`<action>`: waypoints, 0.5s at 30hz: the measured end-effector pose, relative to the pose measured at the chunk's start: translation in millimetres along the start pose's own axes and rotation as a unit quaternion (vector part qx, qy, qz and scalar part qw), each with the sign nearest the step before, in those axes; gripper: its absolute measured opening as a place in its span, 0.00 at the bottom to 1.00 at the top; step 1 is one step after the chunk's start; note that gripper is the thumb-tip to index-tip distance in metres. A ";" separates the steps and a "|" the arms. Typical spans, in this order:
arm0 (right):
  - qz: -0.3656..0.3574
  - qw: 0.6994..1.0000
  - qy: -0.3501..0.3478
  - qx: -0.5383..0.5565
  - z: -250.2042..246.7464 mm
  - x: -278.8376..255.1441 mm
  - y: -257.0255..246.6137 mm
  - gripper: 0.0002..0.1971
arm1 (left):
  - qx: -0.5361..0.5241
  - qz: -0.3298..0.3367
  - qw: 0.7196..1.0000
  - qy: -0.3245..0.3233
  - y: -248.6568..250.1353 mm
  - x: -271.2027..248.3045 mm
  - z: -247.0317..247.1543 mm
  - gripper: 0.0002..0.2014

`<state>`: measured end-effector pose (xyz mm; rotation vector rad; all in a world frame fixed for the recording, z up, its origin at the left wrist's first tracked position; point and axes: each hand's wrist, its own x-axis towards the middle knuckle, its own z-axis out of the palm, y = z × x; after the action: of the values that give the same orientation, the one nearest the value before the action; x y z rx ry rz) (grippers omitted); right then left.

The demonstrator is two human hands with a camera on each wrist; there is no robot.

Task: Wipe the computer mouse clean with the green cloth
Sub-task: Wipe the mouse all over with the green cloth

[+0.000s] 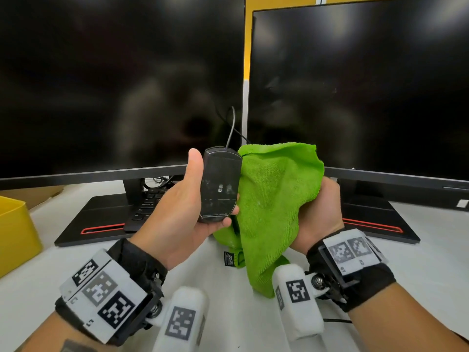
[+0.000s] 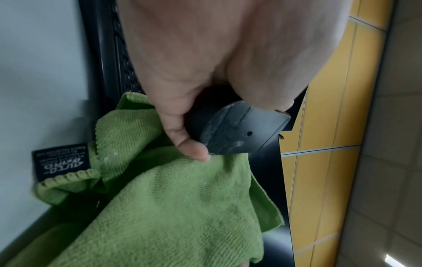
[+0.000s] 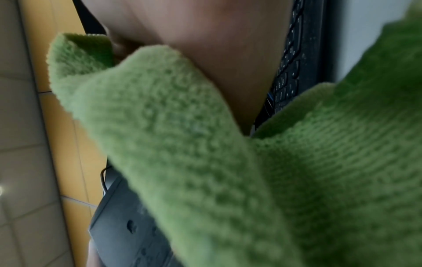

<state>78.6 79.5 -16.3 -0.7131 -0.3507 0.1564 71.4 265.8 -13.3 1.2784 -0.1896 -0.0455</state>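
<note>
At frame centre, the left hand (image 1: 177, 199) grips a rigid black plastic corded computer mouse (image 1: 220, 184), underside up; beside it, the right hand (image 1: 321, 214) clutches a soft green microfibre cloth (image 1: 274, 199). Light, smooth-sided, the mouse is likely best held by its flanks.

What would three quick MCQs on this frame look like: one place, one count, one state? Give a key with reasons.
1. Where is the mouse?
A. on the desk
B. in the left hand
C. in the yellow box

2. How many monitors stand behind the hands?
A. one
B. two
C. three

3. Which face of the mouse is towards the head camera?
A. button side
B. underside
C. cannot tell

Key:
1 B, thumb and fingers hold its sides.
2 B, a left monitor and a right monitor, both dark.
3 B, flat base with sensor opening; the green cloth, held in the right hand, lies beside it.
</note>
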 end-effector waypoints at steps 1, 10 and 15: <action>0.000 1.000 -0.006 -0.008 -1.1 1.3 1.3 0.30 | 0.008 0.003 1.000 -0.006 -0.3 -0.6 0.7 0.37; 0.018 0.995 -0.017 -0.097 14.3 2.2 11.0 0.42 | 0.043 0.045 0.994 -0.090 -12.5 -1.4 -7.8 0.37; -0.028 0.999 0.021 -0.042 13.3 2.7 7.8 0.22 | 0.052 0.070 0.993 -0.081 -12.8 -2.9 -5.2 0.32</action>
<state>76.1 94.2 -11.4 -0.7868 -0.3385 0.0751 70.3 267.4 -27.4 1.3625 -0.4252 -0.0190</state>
